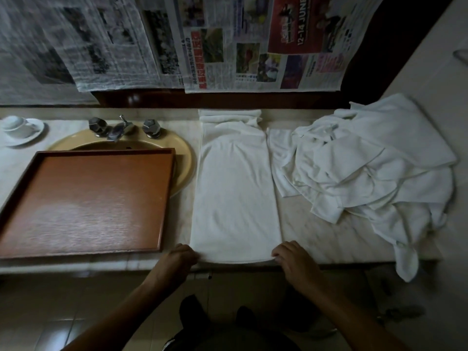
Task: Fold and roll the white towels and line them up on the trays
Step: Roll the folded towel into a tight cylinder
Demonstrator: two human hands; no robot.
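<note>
The folded towel (pixel 235 188) lies in a long strip on the desk (pixel 316 231), running from six o'clock up to twelve, its far end rumpled. My left hand (pixel 176 260) grips the near left corner with curled fingers, and my right hand (pixel 292 258) grips the near right corner the same way. I judge the roll starts here. To do it well I should turn the near edge over tightly and evenly, both hands moving together toward twelve o'clock so the sides stay flush, and smooth the rumpled end before reaching it. The tray (pixel 167 198) waits bare at nine o'clock. The loose pile of towels (pixel 367 168) sits at two o'clock.
</note>
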